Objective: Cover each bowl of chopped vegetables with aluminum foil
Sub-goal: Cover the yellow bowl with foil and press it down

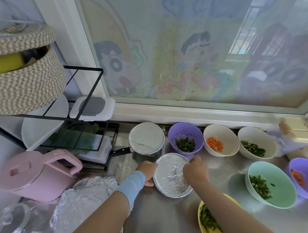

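My left hand (146, 171) curls round the left rim of the foil-covered bowl (171, 176), and my right hand (196, 170) pinches its foil at the right rim. The mark on my blue wristband (132, 185) is too small to read. The bowl sits on a steel counter (161, 217) before a second covered bowl (146, 137), with open bowls (172, 135) of greens and carrot to the right, under a window (171, 54) filmed with faded cartoon figures.
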A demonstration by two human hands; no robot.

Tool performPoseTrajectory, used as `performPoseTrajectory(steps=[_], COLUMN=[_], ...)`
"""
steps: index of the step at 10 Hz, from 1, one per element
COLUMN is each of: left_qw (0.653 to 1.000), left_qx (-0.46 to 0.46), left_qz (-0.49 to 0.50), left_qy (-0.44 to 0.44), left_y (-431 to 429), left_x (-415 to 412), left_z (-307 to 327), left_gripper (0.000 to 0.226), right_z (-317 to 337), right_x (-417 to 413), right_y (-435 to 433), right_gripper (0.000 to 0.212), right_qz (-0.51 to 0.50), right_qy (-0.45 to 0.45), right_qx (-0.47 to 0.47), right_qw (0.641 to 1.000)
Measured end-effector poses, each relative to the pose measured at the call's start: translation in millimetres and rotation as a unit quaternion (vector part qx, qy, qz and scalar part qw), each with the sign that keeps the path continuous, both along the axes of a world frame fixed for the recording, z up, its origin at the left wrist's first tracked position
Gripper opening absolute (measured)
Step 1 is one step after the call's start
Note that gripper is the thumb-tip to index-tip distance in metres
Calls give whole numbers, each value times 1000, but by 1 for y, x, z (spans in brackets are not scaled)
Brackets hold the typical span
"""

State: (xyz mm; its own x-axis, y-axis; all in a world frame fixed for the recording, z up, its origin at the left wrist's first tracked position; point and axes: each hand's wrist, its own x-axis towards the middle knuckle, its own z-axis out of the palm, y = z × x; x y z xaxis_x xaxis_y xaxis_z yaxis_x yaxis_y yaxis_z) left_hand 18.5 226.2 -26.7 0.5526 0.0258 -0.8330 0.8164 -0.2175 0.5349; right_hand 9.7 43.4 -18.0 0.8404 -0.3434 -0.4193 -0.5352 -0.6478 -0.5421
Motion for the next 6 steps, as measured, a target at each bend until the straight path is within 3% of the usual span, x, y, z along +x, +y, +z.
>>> performPoseTrajectory(steps=[3,6], left_qw=[985,972], left_qx=[171,228], left_qz=[5,-50], left_qy=[-2,-39], left_y=[57,86], left_x=[-1,17], left_z=[5,-2], left_gripper=[33,44], right_z=[3,8], right_x=[1,31], right_y=[55,64], right_gripper=[8,27], right_qz=[152,190], right_qy=[40,53], right_qx=[-52,-108], right_qw=[986,974])
